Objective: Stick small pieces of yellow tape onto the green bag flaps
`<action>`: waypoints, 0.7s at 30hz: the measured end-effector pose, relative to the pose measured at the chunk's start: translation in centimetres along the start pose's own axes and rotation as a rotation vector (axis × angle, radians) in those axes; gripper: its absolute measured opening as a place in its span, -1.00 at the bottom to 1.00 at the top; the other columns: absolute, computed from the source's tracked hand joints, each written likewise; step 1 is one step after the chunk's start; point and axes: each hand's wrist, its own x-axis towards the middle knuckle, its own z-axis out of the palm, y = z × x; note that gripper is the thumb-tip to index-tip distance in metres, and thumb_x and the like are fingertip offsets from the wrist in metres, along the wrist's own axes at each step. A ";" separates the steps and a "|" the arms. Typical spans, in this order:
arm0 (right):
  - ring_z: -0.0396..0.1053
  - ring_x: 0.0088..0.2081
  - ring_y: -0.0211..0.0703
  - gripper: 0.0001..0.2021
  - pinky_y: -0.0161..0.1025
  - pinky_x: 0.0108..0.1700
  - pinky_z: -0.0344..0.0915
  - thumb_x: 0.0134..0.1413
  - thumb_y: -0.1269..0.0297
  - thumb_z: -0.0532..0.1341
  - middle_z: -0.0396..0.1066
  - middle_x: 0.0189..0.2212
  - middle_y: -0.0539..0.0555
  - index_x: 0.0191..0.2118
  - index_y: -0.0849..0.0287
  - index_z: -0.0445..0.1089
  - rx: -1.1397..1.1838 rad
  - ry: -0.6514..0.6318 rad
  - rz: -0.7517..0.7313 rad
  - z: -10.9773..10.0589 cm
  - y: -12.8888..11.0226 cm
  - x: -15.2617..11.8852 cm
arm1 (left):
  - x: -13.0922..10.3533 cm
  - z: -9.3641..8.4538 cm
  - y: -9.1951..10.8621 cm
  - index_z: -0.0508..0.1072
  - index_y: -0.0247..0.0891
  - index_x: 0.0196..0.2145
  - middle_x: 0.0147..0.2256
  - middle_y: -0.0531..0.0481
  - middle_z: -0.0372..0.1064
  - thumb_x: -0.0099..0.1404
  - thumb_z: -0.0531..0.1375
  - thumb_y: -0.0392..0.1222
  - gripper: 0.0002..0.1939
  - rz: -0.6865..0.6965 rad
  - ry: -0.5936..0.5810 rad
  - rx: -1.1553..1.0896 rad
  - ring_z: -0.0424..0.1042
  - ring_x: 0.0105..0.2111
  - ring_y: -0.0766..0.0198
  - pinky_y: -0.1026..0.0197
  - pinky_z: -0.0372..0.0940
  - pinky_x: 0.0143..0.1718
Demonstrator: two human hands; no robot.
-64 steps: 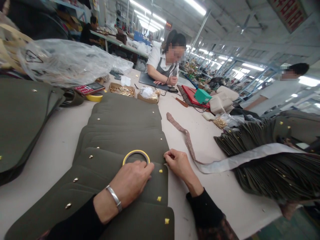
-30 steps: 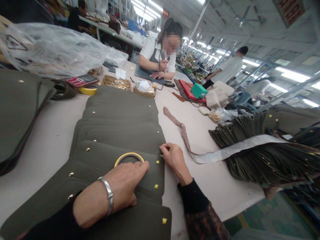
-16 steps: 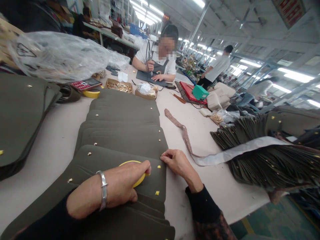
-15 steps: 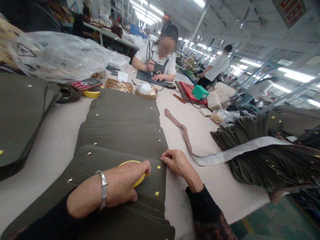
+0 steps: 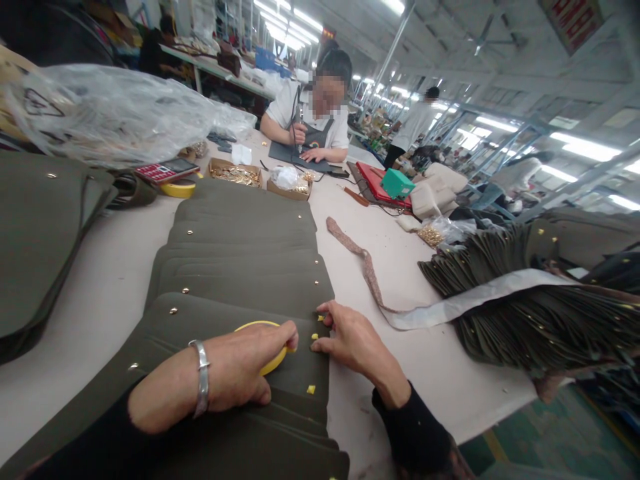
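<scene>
My left hand (image 5: pixel 237 367), with a silver bracelet at the wrist, is closed around a roll of yellow tape (image 5: pixel 273 364) that rests over the dark green panels (image 5: pixel 240 267). These flat panels lie overlapped in a row, with small gold studs (image 5: pixel 173 311) on them. My right hand (image 5: pixel 353 337) is at the right edge of the panels, thumb and forefinger apart, holding nothing visible. Between and beside its fingertips sit small yellow tape pieces (image 5: pixel 315 337) stuck on the panel. A further yellow piece (image 5: pixel 311 389) lies lower down.
Another stack of green panels (image 5: pixel 40 233) is at left, near a calculator (image 5: pixel 167 169). Boxes of gold hardware (image 5: pixel 235 175) stand beyond. Across the table a co-worker (image 5: pixel 320 120) holds a corded tool. A long strip (image 5: pixel 370 270) runs towards fanned dark panels (image 5: pixel 540 320) at right.
My right thumb and forefinger have parted from their pinch at the panel's edge, and a yellow tape piece now shows there. My left hand keeps the tape roll in nearly the same place.
</scene>
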 end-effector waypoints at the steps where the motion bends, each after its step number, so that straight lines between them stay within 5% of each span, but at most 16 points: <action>1: 0.39 -0.29 -0.12 -0.43 -0.26 -0.28 0.21 -0.26 0.27 0.45 0.44 -0.30 0.03 -0.03 0.13 0.34 0.008 -0.019 0.006 0.1 0.0 0.2 | 0.0 0.0 0.0 0.20 -0.10 -0.12 -0.15 0.05 0.36 -0.07 0.27 -0.31 -0.46 0.001 -0.001 0.001 0.37 -0.09 0.11 0.17 0.26 -0.15; 8: 0.33 -0.42 -0.24 -0.53 -0.34 -0.41 0.15 -0.23 0.43 0.40 0.34 -0.48 -0.10 -0.10 0.15 0.33 0.133 -0.038 0.049 0.1 -0.4 0.9 | -0.2 0.1 -0.2 0.20 -0.11 -0.14 -0.14 0.04 0.35 -0.09 0.28 -0.33 -0.47 0.030 0.032 -0.027 0.35 -0.09 0.12 0.15 0.23 -0.11; 14: 0.30 -0.47 -0.35 -0.40 -0.32 -0.36 0.29 -0.20 0.50 0.34 0.35 -0.15 0.05 0.06 0.10 0.28 0.298 0.092 0.052 -0.3 0.7 2.8 | -0.2 0.0 -0.3 0.21 -0.10 -0.15 -0.19 0.07 0.34 -0.08 0.27 -0.29 -0.49 0.018 0.039 -0.011 0.37 -0.15 0.14 0.19 0.22 -0.21; 21: 0.30 -0.48 -0.33 -0.38 -0.29 -0.35 0.29 -0.18 0.44 0.34 0.32 -0.21 0.03 0.09 0.15 0.24 0.281 0.054 0.169 -0.3 1.3 3.1 | -0.3 -0.2 -0.3 0.21 -0.10 -0.17 -0.18 0.08 0.34 -0.06 0.28 -0.31 -0.51 0.015 0.051 -0.022 0.36 -0.16 0.15 0.20 0.21 -0.20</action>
